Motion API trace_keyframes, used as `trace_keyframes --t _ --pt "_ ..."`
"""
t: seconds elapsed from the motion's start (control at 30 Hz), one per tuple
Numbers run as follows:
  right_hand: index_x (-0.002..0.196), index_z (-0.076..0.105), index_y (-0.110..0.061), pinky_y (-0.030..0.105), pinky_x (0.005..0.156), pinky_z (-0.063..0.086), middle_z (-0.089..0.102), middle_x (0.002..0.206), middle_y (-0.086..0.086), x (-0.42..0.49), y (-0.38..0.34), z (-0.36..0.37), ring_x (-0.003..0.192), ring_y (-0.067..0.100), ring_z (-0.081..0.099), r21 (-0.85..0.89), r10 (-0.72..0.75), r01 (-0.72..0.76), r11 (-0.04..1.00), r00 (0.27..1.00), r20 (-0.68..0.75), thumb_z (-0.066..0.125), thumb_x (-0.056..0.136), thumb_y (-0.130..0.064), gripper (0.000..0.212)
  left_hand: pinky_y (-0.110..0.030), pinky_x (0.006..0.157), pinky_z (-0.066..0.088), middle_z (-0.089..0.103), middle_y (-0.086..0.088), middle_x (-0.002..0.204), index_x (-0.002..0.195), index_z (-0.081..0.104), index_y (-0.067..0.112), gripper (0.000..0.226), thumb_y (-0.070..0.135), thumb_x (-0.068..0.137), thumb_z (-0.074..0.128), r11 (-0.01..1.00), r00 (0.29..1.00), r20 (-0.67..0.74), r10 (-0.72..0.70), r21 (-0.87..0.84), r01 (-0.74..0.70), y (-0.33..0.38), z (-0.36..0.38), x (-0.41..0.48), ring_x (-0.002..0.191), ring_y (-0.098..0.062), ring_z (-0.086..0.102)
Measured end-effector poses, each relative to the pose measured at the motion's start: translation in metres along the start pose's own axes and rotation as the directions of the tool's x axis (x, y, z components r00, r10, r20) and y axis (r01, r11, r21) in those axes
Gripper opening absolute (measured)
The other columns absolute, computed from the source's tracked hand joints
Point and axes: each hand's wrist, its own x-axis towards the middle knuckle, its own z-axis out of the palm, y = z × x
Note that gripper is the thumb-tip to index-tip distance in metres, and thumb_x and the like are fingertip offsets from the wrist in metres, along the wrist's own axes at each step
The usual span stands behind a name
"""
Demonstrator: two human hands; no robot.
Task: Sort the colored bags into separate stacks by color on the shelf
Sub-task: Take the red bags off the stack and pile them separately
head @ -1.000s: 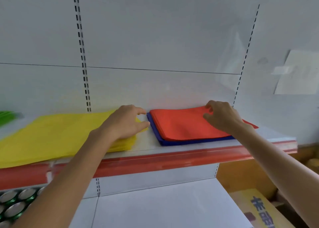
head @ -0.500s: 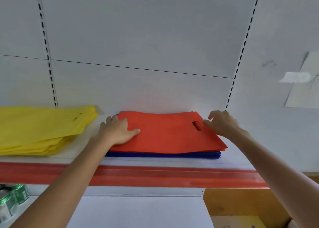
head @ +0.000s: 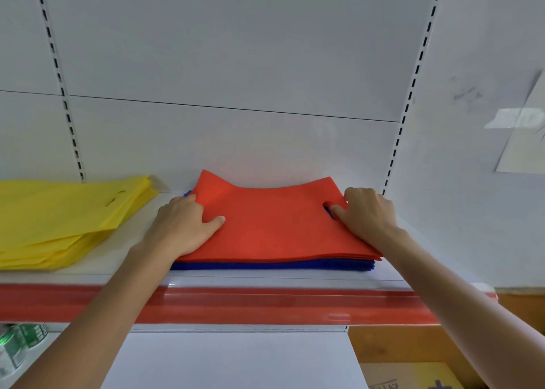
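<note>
The red bags [head: 274,229] are lying in a stack on top of the blue bags [head: 265,265], and both are sitting on the shelf [head: 138,241] toward its right end, close to the front edge. The left hand [head: 182,226] is gripping the left edge of the red bags, thumb pressing down on top and fingers curling round the edge, their tips hidden. The right hand [head: 368,214] is gripping the right edge likewise, its thumb resting just beside the handle slot [head: 328,208] in the top bag. Between the hands the red stack is bowing, its two back corners standing higher than the middle, near the back panel [head: 236,64]. The blue bags are showing only as a thin band along the front. The yellow bags [head: 59,211] are lying in their own stack toward the left end of the shelf, apart from the other pile, with bare shelf between. A red strip [head: 265,303] is running along the shelf's front edge, and green cans [head: 20,341] are standing below it at the left
</note>
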Motion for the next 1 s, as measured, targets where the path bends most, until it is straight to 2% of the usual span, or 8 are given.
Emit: trace_keyframes --t 0.13,0.2,0.3,0.5,0.7,0.8,0.87,1.0 --pt "0.105 0.057 -0.009 0.032 0.07 0.038 0.061 0.106 0.006 -0.001 0.0 0.0 0.097 0.027 0.056 0.079 -0.032 0.037 0.996 0.998 -0.056 0.056 0.089 -0.04 0.035 -0.032 0.107 0.029 0.039 -0.008 0.145 0.126 0.057 0.007 0.05 0.04 0.089 0.054 0.993 0.993 -0.113 0.025 -0.115 -0.038 -0.004 0.003 0.001 0.132 -0.024 0.036" --pt "0.105 0.057 -0.008 0.031 0.07 0.037 0.059 0.107 0.006 -0.002 0.0 0.002 0.099 0.026 0.054 0.107 -0.056 0.065 0.992 0.995 -0.085 0.058 0.088 -0.038 0.034 -0.03 0.106 0.028 0.041 -0.011 0.142 0.124 0.059 0.008 0.046 0.035 0.087 0.059 0.984 0.99 -0.14 -0.005 -0.174 -0.02 -0.006 0.003 0.001 0.13 -0.026 0.038" --pt "0.103 0.056 -0.008 0.029 0.069 0.035 0.056 0.108 0.006 -0.003 0.0 0.002 0.1 0.025 0.052 0.124 -0.07 0.084 0.989 0.992 -0.109 0.061 0.087 -0.034 0.031 -0.032 0.1 0.035 0.049 -0.014 0.132 0.119 0.062 0.008 0.041 0.031 0.085 0.062 0.97 0.984 -0.165 -0.073 -0.24 0.032 -0.007 0.003 -0.001 0.122 -0.028 0.046" --pt "0.1 0.053 -0.008 0.03 0.067 0.034 0.056 0.105 0.007 -0.004 0.001 0.001 0.093 0.026 0.052 0.17 -0.077 0.094 0.981 0.991 -0.105 0.065 0.084 -0.033 0.033 -0.032 0.092 0.041 0.063 -0.011 0.118 0.107 0.07 0.012 0.028 0.026 0.084 0.062 0.954 0.976 -0.176 -0.125 -0.293 0.069 -0.005 0.0 -0.003 0.114 -0.026 0.054" --pt "0.102 0.047 -0.008 0.031 0.062 0.034 0.061 0.098 0.007 -0.004 0.0 -0.001 0.079 0.026 0.052 0.182 -0.065 0.078 0.98 0.995 -0.076 0.064 0.083 -0.028 0.033 -0.034 0.09 0.042 0.061 -0.01 0.118 0.107 0.07 0.014 0.029 0.028 0.084 0.06 0.97 0.977 -0.179 -0.118 -0.231 0.074 -0.004 0.001 -0.005 0.111 -0.027 0.054" --pt "0.117 0.045 -0.016 0.03 0.063 0.033 0.062 0.098 0.002 -0.003 0.002 -0.001 0.089 0.027 0.057 0.173 -0.098 0.11 0.979 0.992 -0.08 0.063 0.083 -0.028 0.041 -0.036 0.093 0.041 0.056 -0.012 0.123 0.118 0.063 0.013 0.036 0.031 0.087 0.057 0.989 0.984 -0.156 -0.087 -0.13 0.067 0.001 0.0 -0.006 0.115 -0.028 0.052" --pt "0.124 0.049 -0.023 0.029 0.065 0.035 0.063 0.099 0.002 0.002 0.003 -0.008 0.093 0.026 0.057 0.174 -0.107 0.11 0.979 0.994 -0.024 0.065 0.08 -0.025 0.047 -0.036 0.092 0.041 0.054 -0.011 0.124 0.122 0.06 0.014 0.04 0.035 0.088 0.054 0.997 0.987 -0.151 -0.062 -0.062 0.053 0.004 -0.004 -0.005 0.116 -0.028 0.05" --pt "0.105 0.066 -0.024 0.03 0.069 0.045 0.061 0.098 0.003 0.019 -0.001 -0.03 0.09 0.023 0.057 0.221 -0.059 0.038 0.975 0.994 0.09 0.068 0.072 -0.013 0.034 -0.037 0.093 0.041 0.055 -0.012 0.12 0.12 0.06 0.012 0.044 0.041 0.088 0.049 0.996 0.985 -0.171 0.019 0.094 -0.003 0.008 -0.021 -0.002 0.115 -0.03 0.048"
